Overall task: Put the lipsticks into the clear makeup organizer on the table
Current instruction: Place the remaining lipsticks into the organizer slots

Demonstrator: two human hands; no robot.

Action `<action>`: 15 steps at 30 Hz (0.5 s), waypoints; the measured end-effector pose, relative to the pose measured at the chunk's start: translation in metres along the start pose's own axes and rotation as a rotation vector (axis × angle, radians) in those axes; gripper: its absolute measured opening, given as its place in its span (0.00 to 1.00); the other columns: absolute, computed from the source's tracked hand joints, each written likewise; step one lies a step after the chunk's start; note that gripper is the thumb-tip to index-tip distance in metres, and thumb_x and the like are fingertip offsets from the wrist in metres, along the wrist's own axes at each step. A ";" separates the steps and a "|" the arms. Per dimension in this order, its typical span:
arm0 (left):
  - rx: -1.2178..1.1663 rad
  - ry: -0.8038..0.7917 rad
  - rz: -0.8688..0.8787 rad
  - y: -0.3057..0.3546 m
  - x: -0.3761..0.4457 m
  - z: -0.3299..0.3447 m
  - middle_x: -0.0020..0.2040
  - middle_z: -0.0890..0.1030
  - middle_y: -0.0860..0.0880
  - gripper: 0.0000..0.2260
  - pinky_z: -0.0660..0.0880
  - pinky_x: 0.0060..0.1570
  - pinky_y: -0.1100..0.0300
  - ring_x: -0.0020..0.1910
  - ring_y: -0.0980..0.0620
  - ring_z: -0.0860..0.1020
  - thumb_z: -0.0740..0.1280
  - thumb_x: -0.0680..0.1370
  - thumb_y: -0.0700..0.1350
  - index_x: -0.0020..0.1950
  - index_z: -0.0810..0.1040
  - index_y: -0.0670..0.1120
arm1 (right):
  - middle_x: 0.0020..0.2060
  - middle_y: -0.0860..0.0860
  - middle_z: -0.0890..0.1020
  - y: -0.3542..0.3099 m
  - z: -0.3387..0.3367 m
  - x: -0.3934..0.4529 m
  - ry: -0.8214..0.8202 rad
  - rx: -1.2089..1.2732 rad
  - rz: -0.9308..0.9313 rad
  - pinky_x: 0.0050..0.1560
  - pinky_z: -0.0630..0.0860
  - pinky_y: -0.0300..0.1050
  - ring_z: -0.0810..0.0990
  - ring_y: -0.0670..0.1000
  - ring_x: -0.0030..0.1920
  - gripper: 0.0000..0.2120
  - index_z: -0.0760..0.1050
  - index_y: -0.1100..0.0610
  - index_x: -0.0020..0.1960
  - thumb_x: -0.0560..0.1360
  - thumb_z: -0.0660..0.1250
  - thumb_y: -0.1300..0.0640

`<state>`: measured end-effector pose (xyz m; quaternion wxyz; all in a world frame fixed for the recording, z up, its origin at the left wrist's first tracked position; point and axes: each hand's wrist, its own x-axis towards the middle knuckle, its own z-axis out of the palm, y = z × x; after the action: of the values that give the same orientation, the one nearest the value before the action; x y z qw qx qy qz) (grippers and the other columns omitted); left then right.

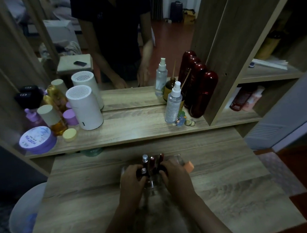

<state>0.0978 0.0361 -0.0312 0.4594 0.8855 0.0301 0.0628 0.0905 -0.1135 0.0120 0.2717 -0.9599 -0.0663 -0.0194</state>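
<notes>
**Both hands at the organizer, lipsticks half hidden**

Forearms reach in from the near edge, cut off by the frame, and meet over the wooden table (225, 195). Dim light makes fine detail hard to read.

The clear makeup organizer (178, 159) stands on the table just beyond the hands; being transparent, only its far right rim and a little glassy wall below the hands can be made out. The left hand (131, 177) curls its fingers around a dark lipstick (143, 170) with a silvery top, holding it upright at the organizer's left part. The right hand (173, 172) has its fingers bent and pinched on a dark red lipstick (161, 161); whether that one already sits in a compartment cannot be told. Between them another red lipstick (152, 160) and a tube with a clear cap (144, 158) stand upright, their lower parts hidden by the hands. An orange object (190, 166) pokes out just right of the right hand, mostly covered.

Farther away, on the raised shelf (139, 130), stand a white cylinder (85, 109) and a purple jar (37, 140) at left, a spray bottle (174, 103) and dark red bottles (201, 95) at right, doubled in the mirror (171, 37).
</notes>
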 end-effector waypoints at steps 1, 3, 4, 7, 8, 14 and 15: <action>-0.008 -0.006 -0.011 0.000 0.000 0.000 0.42 0.81 0.45 0.12 0.70 0.44 0.64 0.42 0.50 0.77 0.72 0.64 0.32 0.45 0.80 0.42 | 0.52 0.54 0.78 0.000 0.001 0.003 -0.029 -0.024 -0.001 0.50 0.75 0.47 0.75 0.54 0.55 0.08 0.76 0.57 0.53 0.76 0.62 0.58; -0.019 -0.021 -0.028 0.001 0.000 0.001 0.41 0.82 0.44 0.11 0.70 0.42 0.66 0.41 0.50 0.78 0.72 0.64 0.33 0.44 0.80 0.42 | 0.55 0.54 0.77 -0.001 0.003 0.008 -0.085 -0.077 0.006 0.51 0.74 0.48 0.74 0.55 0.56 0.09 0.75 0.58 0.54 0.76 0.61 0.57; -0.025 -0.027 -0.031 0.000 0.000 0.001 0.41 0.83 0.45 0.11 0.71 0.42 0.67 0.41 0.50 0.79 0.72 0.65 0.33 0.45 0.80 0.43 | 0.56 0.54 0.77 -0.002 0.004 0.011 -0.113 -0.103 0.009 0.52 0.74 0.48 0.74 0.56 0.56 0.10 0.74 0.58 0.55 0.76 0.61 0.57; -0.036 -0.047 -0.030 0.001 0.001 0.000 0.40 0.83 0.49 0.13 0.71 0.40 0.72 0.39 0.55 0.80 0.72 0.64 0.34 0.45 0.78 0.47 | 0.58 0.54 0.76 -0.004 0.008 0.016 -0.195 -0.199 0.012 0.53 0.74 0.50 0.74 0.57 0.56 0.10 0.73 0.58 0.56 0.77 0.58 0.57; -0.031 -0.047 -0.035 0.001 0.002 0.000 0.39 0.82 0.50 0.13 0.73 0.39 0.69 0.38 0.55 0.80 0.72 0.64 0.34 0.44 0.77 0.48 | 0.58 0.54 0.76 -0.005 0.009 0.017 -0.208 -0.224 0.008 0.53 0.74 0.51 0.74 0.57 0.56 0.10 0.73 0.58 0.56 0.78 0.57 0.57; 0.024 -0.064 -0.045 0.004 0.002 0.000 0.38 0.82 0.49 0.12 0.76 0.41 0.53 0.39 0.50 0.79 0.71 0.65 0.36 0.43 0.75 0.49 | 0.57 0.55 0.78 -0.008 0.017 0.024 -0.196 -0.227 -0.044 0.57 0.68 0.48 0.76 0.55 0.56 0.10 0.74 0.58 0.56 0.78 0.56 0.60; 0.030 -0.069 -0.039 0.004 0.001 0.000 0.39 0.82 0.49 0.12 0.76 0.43 0.52 0.40 0.50 0.79 0.71 0.65 0.37 0.43 0.75 0.49 | 0.57 0.55 0.78 -0.008 0.016 0.023 -0.193 -0.221 -0.047 0.57 0.68 0.47 0.76 0.55 0.56 0.10 0.74 0.58 0.55 0.78 0.56 0.60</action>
<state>0.0987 0.0338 -0.0275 0.4479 0.8932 0.0325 0.0229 0.1126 -0.0953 0.0039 0.1561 -0.9796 -0.1120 0.0596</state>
